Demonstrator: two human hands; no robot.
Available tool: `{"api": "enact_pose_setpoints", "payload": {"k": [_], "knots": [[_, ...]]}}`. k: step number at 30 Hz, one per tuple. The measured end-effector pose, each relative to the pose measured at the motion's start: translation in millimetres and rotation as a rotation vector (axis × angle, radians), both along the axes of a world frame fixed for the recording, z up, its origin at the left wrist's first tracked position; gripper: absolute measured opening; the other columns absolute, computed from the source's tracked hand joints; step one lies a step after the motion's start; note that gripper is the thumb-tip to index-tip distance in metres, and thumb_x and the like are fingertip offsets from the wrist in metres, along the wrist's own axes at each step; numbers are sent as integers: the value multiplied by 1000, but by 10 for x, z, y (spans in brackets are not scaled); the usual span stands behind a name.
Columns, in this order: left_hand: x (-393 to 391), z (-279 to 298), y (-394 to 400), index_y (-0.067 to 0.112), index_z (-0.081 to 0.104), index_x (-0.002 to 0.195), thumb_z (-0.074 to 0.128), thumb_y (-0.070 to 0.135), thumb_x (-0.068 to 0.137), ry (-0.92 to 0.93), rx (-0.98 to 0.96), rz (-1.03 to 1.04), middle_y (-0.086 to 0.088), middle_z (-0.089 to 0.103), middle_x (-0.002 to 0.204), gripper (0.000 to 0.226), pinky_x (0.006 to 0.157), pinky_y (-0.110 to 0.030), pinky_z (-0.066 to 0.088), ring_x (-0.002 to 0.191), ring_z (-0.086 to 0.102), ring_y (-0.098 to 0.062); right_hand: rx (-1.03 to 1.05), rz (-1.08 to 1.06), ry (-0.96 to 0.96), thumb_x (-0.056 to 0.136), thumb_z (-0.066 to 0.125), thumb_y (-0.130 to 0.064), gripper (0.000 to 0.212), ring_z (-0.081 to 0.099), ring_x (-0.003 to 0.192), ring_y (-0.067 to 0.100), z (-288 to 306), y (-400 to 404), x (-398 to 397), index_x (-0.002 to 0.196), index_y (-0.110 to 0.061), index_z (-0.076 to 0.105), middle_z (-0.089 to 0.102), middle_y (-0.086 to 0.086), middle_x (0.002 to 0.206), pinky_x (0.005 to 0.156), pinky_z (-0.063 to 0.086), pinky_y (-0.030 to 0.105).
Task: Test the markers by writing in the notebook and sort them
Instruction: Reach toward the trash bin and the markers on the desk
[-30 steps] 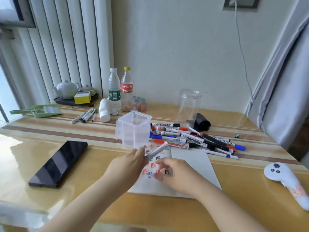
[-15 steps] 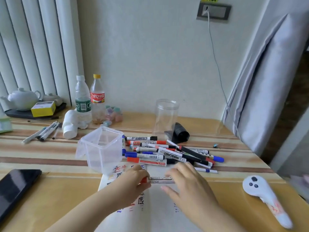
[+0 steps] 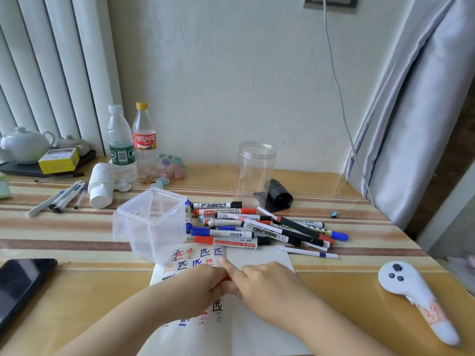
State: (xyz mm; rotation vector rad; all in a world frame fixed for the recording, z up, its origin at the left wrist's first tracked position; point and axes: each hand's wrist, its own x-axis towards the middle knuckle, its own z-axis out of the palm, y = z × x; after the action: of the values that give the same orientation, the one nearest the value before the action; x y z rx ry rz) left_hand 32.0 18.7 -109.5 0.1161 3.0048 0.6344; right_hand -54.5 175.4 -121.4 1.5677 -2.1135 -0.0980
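Uncapping, by the look of it | left hand (image 3: 198, 286) and right hand (image 3: 270, 286) are meeting over the notebook (image 3: 259, 258), fingers curled round a mostly hidden marker (image 3: 226, 279), only a red sliver showing | advice: be pulling straight apart, keeping the tip off the page | marker pile (image 3: 257, 224) is lying just beyond, clear bin (image 3: 151, 224) beside it.
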Motion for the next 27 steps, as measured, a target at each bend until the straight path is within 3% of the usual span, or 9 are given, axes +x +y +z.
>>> {"api": "enact_pose_setpoints", "payload": {"k": [4,6,8,13,17,20,21,24,27], "knots": [[3,12,-12,14,52,106,33,42,96,24,-59,-8,-7,62,97,36,71,-31,42,81,55,-20,53,-38,-109,88,31,-46,52,54,38,15,104,27,4,130,-26,55,56,-7,51,36,25,21],[-21,56,-20,15,49,93,32,45,95,58,-89,3,-6,58,89,34,64,-26,33,75,49,-17,73,-101,-236,96,32,-46,61,66,70,24,202,19,13,149,-20,18,68,0,84,52,40,29],[-36,98,-61,18,44,87,31,48,93,67,-99,64,0,53,85,33,66,-25,35,76,47,-15,84,-273,-544,97,34,-44,69,62,85,28,301,68,18,149,-24,-8,65,3,100,69,48,37],[-30,130,-165,20,40,103,32,37,97,146,-48,184,7,45,98,20,75,-18,37,86,45,-8,-187,-331,-1076,98,36,-22,44,59,78,16,540,209,-148,121,-48,10,63,-5,102,73,50,34],[-103,133,-150,20,46,118,41,32,95,233,-114,116,6,50,116,26,86,-20,40,102,49,-11,-589,-198,-1586,98,43,-8,20,54,61,9,512,90,-237,107,-25,48,71,5,93,64,50,24],[-163,70,-146,21,50,116,45,32,93,265,-162,66,6,52,115,25,86,-23,42,103,49,-13,-958,-54,-2203,97,40,-7,26,55,59,13,506,15,-255,99,-6,66,68,20,86,55,53,21],[-181,35,-141,21,50,115,45,32,93,268,-177,51,6,53,115,25,87,-23,42,103,48,-13,-1028,-13,-2301,96,37,-4,30,55,57,14,489,-7,-265,97,-3,67,66,22,82,52,53,20],[-221,-54,-115,21,48,115,40,34,95,265,-207,48,5,51,117,25,89,-26,41,105,45,-13,-1047,-1,-2266,94,38,-1,26,48,49,12,354,-116,-281,92,-5,63,60,13,65,45,44,20],[-288,-167,-107,18,49,112,37,35,95,303,-228,100,3,50,116,27,88,-29,40,106,44,-17,-894,-210,-1897,95,48,-29,25,38,45,11,177,-254,-333,81,-14,61,48,3,52,47,32,22]]}}
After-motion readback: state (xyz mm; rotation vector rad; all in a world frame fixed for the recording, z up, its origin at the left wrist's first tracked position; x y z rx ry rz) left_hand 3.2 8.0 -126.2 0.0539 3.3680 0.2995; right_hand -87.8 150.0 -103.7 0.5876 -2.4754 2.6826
